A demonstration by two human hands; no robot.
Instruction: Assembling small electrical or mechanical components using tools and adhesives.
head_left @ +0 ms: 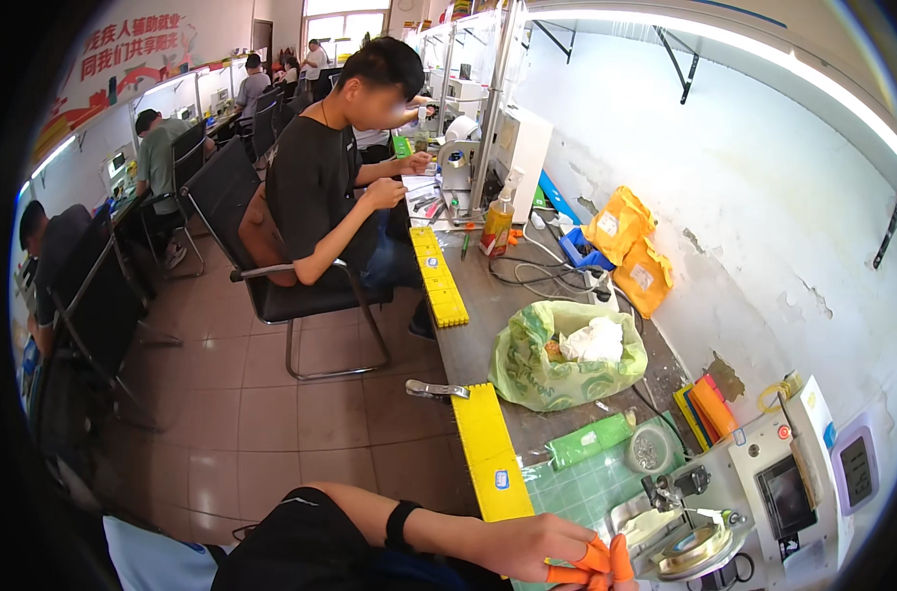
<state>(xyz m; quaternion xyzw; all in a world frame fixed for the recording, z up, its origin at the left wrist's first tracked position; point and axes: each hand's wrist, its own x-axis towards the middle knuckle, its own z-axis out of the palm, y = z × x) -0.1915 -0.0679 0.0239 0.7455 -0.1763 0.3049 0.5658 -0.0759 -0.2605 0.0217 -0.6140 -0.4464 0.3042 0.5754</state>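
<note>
From my remote seat the largest thing I see is the long grey workbench (468, 295), running from twelve o'clock down toward five. At about eleven o'clock a co-worker in a black shirt (315, 177) sits on an office chair, both hands up on the bench. Near the middle lies a green plastic bag (532, 369) with white paper inside. At four o'clock stands a small white machine (773, 483) with a dark screen, and a spool of tape (693, 550) sits at its foot. Yellow trays (488, 448) line the bench edge around six o'clock. My left hand (542, 547), wearing orange finger cots (606, 559), has its fingers pinched together just beside the spool; whether it grips anything I cannot tell. My right hand is out of view.
</note>
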